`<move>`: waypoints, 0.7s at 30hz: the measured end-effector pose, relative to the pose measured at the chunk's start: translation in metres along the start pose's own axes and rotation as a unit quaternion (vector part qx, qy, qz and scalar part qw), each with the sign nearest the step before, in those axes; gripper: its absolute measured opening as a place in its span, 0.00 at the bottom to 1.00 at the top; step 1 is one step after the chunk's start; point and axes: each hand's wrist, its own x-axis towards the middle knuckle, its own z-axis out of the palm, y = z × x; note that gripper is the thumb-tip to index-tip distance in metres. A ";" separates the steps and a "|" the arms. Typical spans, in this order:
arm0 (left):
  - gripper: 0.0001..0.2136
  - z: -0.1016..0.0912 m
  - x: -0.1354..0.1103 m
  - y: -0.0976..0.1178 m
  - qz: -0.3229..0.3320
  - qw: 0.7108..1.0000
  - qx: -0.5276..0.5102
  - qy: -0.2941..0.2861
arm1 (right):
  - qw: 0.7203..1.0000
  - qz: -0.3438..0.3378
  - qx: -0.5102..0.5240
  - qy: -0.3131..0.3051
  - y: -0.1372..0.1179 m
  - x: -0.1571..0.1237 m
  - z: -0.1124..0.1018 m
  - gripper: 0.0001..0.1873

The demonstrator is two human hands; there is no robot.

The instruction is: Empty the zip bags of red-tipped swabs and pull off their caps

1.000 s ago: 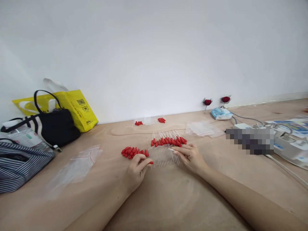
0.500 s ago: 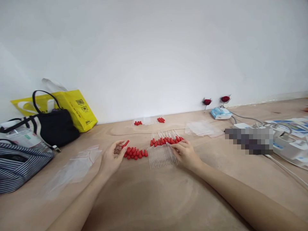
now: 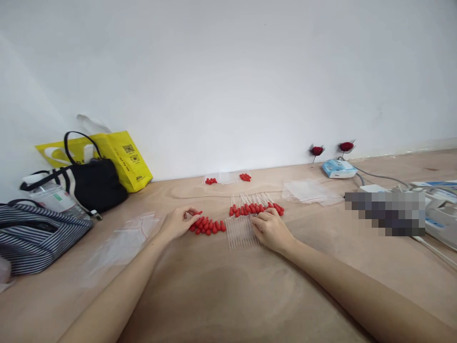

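Observation:
My left hand lies on the wooden table at the left end of a pile of loose red rubber caps, fingers pinched on one cap. My right hand rests curled on a row of clear thin tubes, its fingertips closed on one tube near its far end. Just behind lies a second row of tubes fitted with red caps.
Clear zip bags lie at the left and back right. Small bags with red caps sit by the wall. A black handbag, yellow bag and striped bag stand left. Power strips and cables fill the right.
My left hand carried a red cap from the tubes out to the left, then came back down onto the loose cap pile. My right hand stayed on the tubes. The view shifted slightly.

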 end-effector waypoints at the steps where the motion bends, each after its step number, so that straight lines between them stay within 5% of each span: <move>1: 0.15 -0.001 -0.001 0.001 0.000 1.000 -0.002 -0.004 | 1.000 0.005 0.005 -0.007 -0.001 0.000 -0.001 0.11; 9: 0.16 -0.009 0.001 0.012 -0.030 0.999 0.004 0.036 | 0.998 0.019 0.038 -0.048 -0.007 -0.001 -0.003 0.11; 21: 0.08 0.035 0.050 0.087 -0.115 0.985 0.067 -0.113 | 0.992 0.033 0.032 -0.115 -0.009 -0.003 -0.013 0.12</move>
